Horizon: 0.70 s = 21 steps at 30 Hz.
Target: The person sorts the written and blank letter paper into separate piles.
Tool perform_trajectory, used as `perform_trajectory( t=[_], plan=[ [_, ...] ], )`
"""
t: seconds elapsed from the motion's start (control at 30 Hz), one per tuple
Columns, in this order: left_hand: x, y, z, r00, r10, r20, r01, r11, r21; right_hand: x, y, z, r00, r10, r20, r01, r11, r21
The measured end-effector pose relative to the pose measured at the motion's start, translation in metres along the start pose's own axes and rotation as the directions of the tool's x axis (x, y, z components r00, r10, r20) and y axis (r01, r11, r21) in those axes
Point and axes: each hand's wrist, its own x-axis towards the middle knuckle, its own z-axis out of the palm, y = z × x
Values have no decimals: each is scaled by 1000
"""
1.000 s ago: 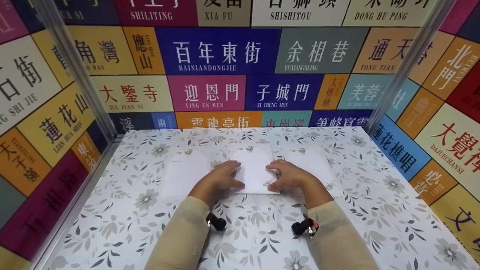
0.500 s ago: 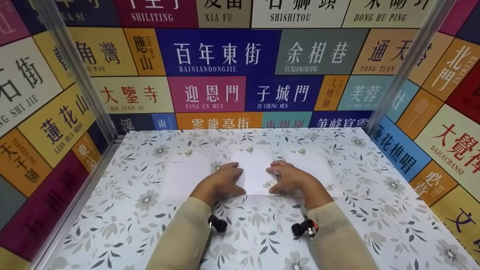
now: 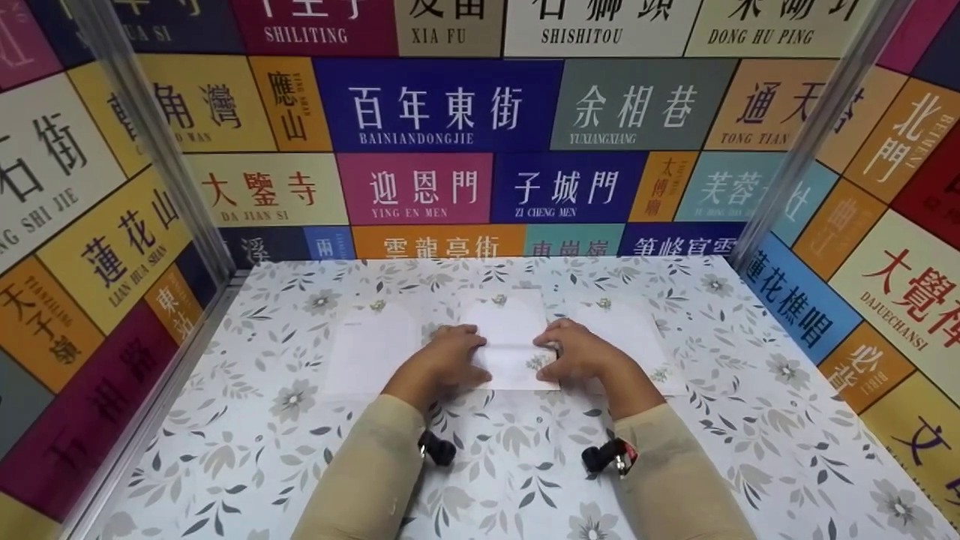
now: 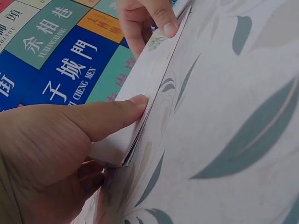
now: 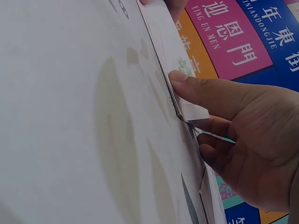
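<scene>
A white sheet of paper (image 3: 514, 322) with small floral prints lies in the middle of the table, with more sheets layered beneath it. My left hand (image 3: 439, 360) pinches its left side, thumb on top near the close edge. On the opposite side my right hand (image 3: 589, 356) pinches it the same way, thumb (image 5: 187, 81) beside a printed leaf sprig. Between the hands the top sheet bows slightly, a faint ridge running across it. The layered near edge (image 4: 135, 149) of the paper shows in the left wrist view.
Another white sheet (image 3: 367, 352) lies to the left, and one more sheet (image 3: 626, 330) to the right, partly behind my right hand. A leaf-and-flower cloth (image 3: 510, 480) covers the table. Printed panels (image 3: 435, 105) with metal corner posts (image 3: 817, 127) enclose the far side and flanks.
My left hand has shifted slightly right, closer to the paper's middle. The top sheet, flat before, now shows a ridge across it. My right hand has hardly moved.
</scene>
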Motion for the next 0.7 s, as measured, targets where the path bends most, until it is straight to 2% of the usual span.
perform_trajectory(
  t=[0.17,0.27,0.4,0.47,0.57,0.7],
  plan=[
    [0,-1,0,997,60,-55,-55,995,82,-1,-1,-1,1000,4,-25,-4,1000,2],
    [0,-2,1,994,82,-72,-75,994,85,-3,-4,-2,1000,8,-26,-8,1000,-6],
    [3,-4,2,993,81,-82,-78,996,43,-4,-5,-3,999,30,-33,-29,999,25],
    [4,-4,2,994,69,-89,-70,998,1,-3,-5,-3,999,35,-40,-34,999,34],
    [4,-4,1,995,20,-98,-31,993,-113,-2,-5,-4,998,44,-50,-42,998,41],
    [2,-3,0,992,-63,-107,31,959,-280,-2,-6,-4,995,78,-61,-74,995,63]
  ],
)
